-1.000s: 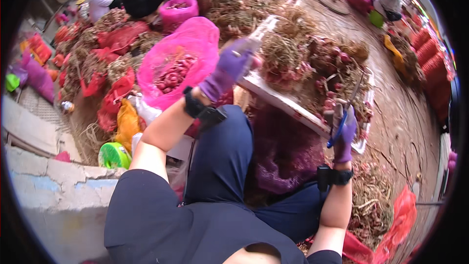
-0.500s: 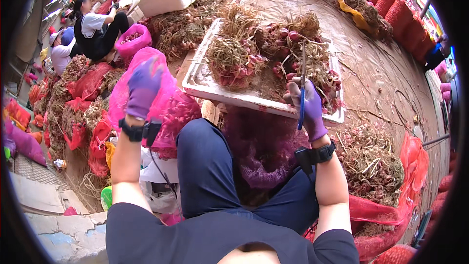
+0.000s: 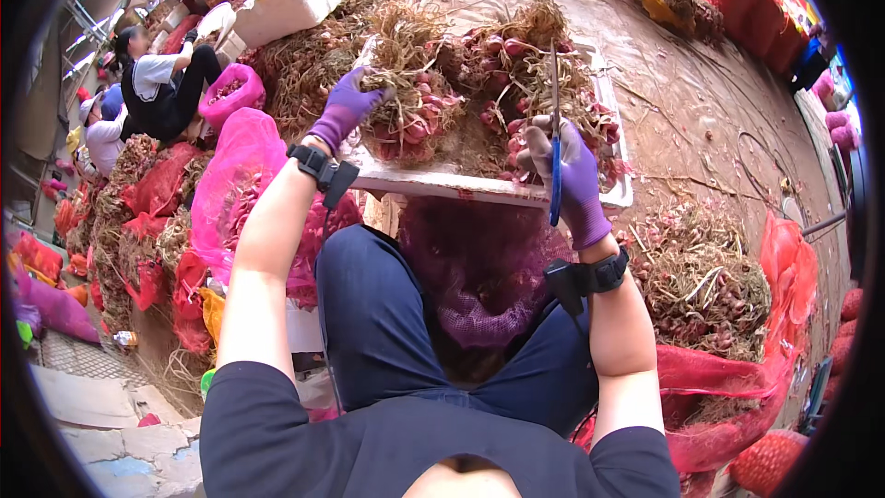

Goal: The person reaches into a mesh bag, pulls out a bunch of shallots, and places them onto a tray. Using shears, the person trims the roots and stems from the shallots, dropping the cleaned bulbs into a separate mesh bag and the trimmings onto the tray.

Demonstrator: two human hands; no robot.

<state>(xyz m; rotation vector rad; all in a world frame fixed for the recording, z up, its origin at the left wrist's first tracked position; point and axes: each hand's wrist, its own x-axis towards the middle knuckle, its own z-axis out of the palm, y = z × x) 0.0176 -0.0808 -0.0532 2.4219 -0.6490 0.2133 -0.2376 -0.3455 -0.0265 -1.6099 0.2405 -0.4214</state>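
Observation:
A white foam tray point(image 3: 442, 184) in front of my knees bears several bunches of red shallots with dry, straw-coloured stems. My left hand point(image 3: 346, 109), in a purple glove, is at the tray's left side, its fingers curled into the stems of a shallot bunch point(image 3: 417, 122). Over the tray's right part, my right hand point(image 3: 573, 171), gloved alike, is closed round scissors point(image 3: 555, 180) with blue handles. Their blades point away from me, in front of more shallots point(image 3: 521, 115). Part of the left fingertips is hidden among the stems.
A pink mesh bag point(image 3: 235, 184) of shallots stands left of my knee. Below the tray hangs a purple mesh bag point(image 3: 489, 314). More shallots point(image 3: 701, 286) lie in a red net at right. Two people sit at far left, near a foam box point(image 3: 295, 0).
My left hand has moved right and away from me, from above the pink bag to the shallot bunch. My right hand still holds the scissors. The whole view has shifted slightly.

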